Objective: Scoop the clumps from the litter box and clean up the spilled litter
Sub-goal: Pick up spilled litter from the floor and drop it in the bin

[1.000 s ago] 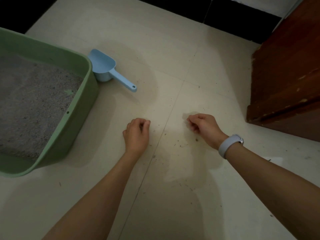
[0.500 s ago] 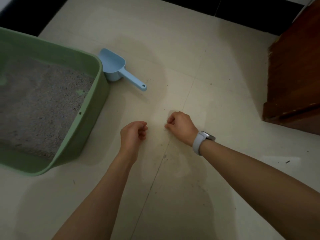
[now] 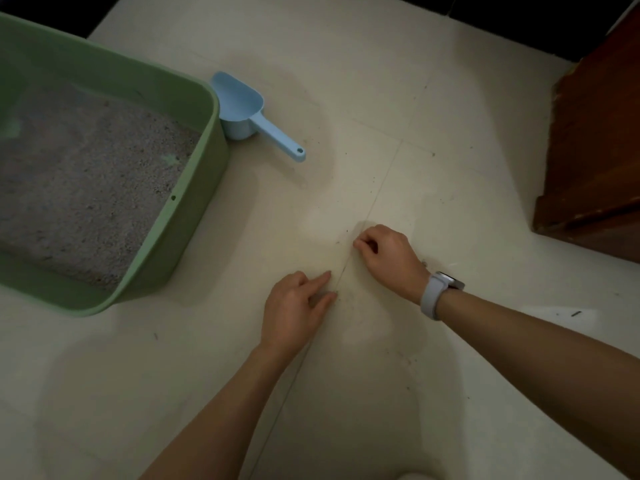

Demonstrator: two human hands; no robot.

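both hands on the floor (image 3: 450, 98) picking at spilled litter (image 3: 348, 299): left hand (image 3: 294, 308) fingers out, touching specks; right hand (image 3: 384, 256) curled, pinching (can't tell what). scoop (image 3: 249, 112) lies idle beside litter box (image 3: 204, 188); cleanup prob. unfinished.

Green litter box (image 3: 180, 216), blue scoop (image 3: 242, 109)

litter box (image 3: 194, 188) far left on floor (image 3: 433, 98) | scoop (image 3: 249, 116) just beside its right wall | both hands low centre, left hand (image 3: 294, 310) nearer than right hand (image 3: 388, 254) | wooden cabinet (image 3: 595, 150) far right
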